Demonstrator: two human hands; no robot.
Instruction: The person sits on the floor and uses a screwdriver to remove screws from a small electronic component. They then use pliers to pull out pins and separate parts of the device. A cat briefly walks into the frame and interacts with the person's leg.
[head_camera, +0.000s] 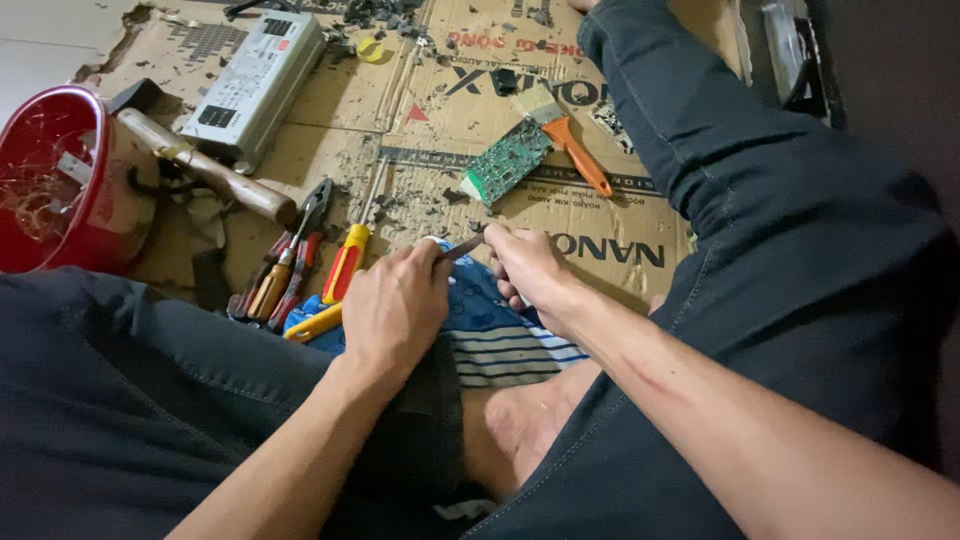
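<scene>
My left hand (395, 300) is closed around a small object pressed onto a blue striped cloth (500, 335) on my lap; the object itself is hidden by the fingers. My right hand (530, 268) grips a thin metal tool (463, 247) whose tip points at the left hand's thumb. A green circuit board (508, 160) lies on the cardboard (400, 110) just beyond both hands, next to an orange-handled brush (565, 135).
Left of the hands lie pliers (300, 250), a red-and-yellow screwdriver (348, 260) and a wooden-handled hammer (205, 170). A red bowl (60, 180) of wire scraps sits far left, a grey metal box (255, 80) behind it. My legs in dark jeans flank the spot.
</scene>
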